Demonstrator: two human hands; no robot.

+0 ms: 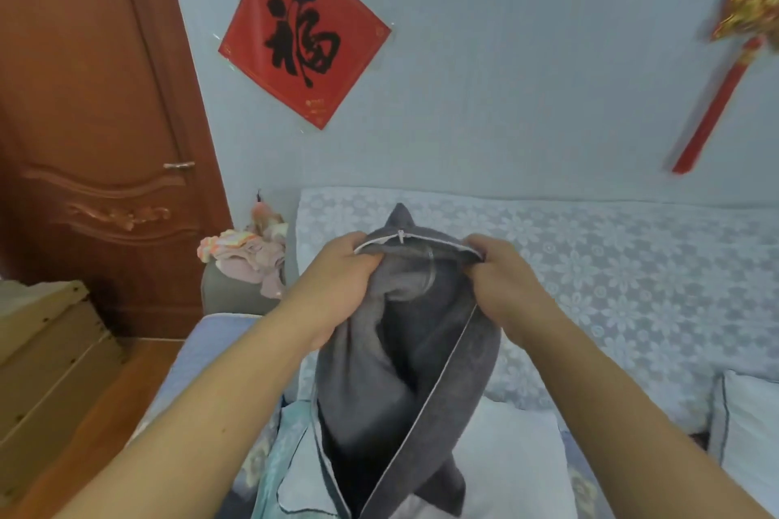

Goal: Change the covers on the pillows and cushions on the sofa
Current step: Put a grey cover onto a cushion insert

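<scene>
Now, wooden door far left, red paper sign on wall. My left hand grips grey cover at zipper edge, fingers curled tight round fabric. Zipper pull between both hands. My right hand pinches same edge, fingers curled. Cover hangs above sofa; white cushion far right.
</scene>
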